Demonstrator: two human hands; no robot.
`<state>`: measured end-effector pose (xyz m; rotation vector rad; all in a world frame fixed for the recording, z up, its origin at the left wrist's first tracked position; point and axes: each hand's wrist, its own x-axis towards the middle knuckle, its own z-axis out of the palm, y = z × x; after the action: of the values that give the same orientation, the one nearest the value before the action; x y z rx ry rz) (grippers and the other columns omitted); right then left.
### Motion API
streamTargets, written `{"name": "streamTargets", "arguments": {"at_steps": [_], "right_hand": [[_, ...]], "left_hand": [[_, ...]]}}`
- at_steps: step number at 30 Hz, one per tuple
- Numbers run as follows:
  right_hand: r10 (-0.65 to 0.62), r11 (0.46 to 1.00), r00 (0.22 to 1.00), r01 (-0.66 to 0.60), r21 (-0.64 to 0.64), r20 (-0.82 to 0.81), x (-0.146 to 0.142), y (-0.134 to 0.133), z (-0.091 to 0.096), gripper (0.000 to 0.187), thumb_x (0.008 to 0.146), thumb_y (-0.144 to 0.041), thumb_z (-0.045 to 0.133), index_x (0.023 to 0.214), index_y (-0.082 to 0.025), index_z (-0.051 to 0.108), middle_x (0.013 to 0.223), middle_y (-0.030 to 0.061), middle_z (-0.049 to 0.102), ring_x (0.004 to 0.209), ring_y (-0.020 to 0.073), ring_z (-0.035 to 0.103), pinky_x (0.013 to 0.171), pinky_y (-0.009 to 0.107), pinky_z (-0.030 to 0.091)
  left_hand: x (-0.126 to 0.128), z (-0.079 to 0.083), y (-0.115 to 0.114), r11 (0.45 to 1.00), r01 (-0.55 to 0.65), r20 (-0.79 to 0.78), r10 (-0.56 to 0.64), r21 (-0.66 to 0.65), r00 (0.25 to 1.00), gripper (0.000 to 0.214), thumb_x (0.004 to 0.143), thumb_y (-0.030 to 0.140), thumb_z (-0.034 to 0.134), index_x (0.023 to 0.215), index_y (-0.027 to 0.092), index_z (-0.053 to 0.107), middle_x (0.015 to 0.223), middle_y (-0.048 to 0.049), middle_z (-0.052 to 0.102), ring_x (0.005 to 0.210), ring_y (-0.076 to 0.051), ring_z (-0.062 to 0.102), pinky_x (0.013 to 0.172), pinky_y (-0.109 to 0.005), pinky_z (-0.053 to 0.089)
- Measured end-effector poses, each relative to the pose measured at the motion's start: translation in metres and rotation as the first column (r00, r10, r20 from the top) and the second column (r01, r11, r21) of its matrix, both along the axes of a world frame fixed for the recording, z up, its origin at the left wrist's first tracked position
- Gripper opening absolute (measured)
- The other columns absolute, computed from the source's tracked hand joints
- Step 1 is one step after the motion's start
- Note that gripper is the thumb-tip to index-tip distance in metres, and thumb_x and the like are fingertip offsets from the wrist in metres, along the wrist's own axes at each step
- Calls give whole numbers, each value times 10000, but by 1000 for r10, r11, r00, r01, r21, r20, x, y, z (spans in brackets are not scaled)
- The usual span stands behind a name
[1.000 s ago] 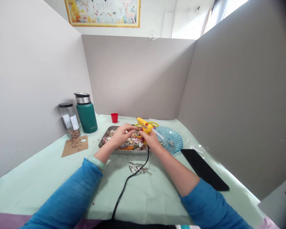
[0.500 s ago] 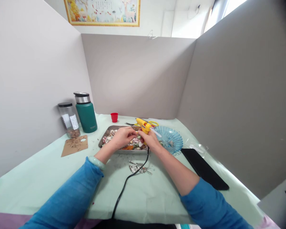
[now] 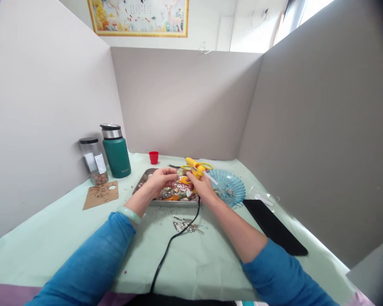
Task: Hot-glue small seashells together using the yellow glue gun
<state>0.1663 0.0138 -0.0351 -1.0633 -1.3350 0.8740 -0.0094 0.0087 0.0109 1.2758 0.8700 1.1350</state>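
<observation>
"Black-lidded, a see-through jar [image 3: 93, 161] is standing at the far left of the worktop [image 3: 226, 263], with a green flask [image 3: 117, 157] just to its right and a brown card [image 3: 99, 197] lying in front. What are you seeing further along?"

"A red cup [image 3: 153, 157] is standing behind the metal tray [image 3: 172, 203], and the left hand [image 3: 159, 182] is hovering over the tray's left part. Its thumb and fingers are curling together, tips close; whether they are pinching something small, I cannot tell. Small metal pieces [image 3: 187, 225] are lying in front of the tray, a black cord [image 3: 162, 255] crossing them."

"And the yellow glue gun [image 3: 196, 168]?"

"It is sitting in the right hand [image 3: 202, 187], above the tray's right part; those fingers are wrapping closed around its handle. It is lying to the right of the left fingers, apart from them."

"Which way is its long axis running?"

"Slantwise: the nozzle is pointing away and leftward, the whitish glue stick [image 3: 211, 177] jutting back to the right. So the right hand is the nearer one. An orange piece [image 3: 184, 180] is showing by its thumb; held or merely lying among the shells [image 3: 182, 187], I cannot tell."

"Past that, a blue dish [image 3: 239, 182] and a black slab [image 3: 276, 227] are resting rightmost."
</observation>
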Motion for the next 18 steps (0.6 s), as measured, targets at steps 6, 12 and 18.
{"name": "streamTargets", "arguments": {"at_steps": [6,12,18], "right_hand": [[11,999,998,-13,-40,-57,-3,-5,6,245,806,-432,643,891,-207,595,684,-19,624,491,113,529,450,237,423],[55,998,997,-56,-16,-61,-4,-10,10,184,784,-373,633,843,-210,570,615,-43,563,466,105,495,442,226,397],[43,999,999,-43,-24,-25,-4,-15,14,175,782,-360,617,845,-203,573,588,-50,538,451,99,474,446,224,395]], "left_hand": [[-3,-2,3,967,123,192,-81,-222,978,125,736,27,729,807,93,651,671,-32,654,482,-81,585,510,-206,538],[-2,-2,3,959,118,225,-59,-257,973,101,765,-1,693,787,87,648,647,-14,619,473,-86,579,503,-225,556],[-2,-5,4,975,101,196,-62,-197,979,95,793,-5,659,779,87,636,610,-13,591,495,-92,585,505,-211,548]]}}
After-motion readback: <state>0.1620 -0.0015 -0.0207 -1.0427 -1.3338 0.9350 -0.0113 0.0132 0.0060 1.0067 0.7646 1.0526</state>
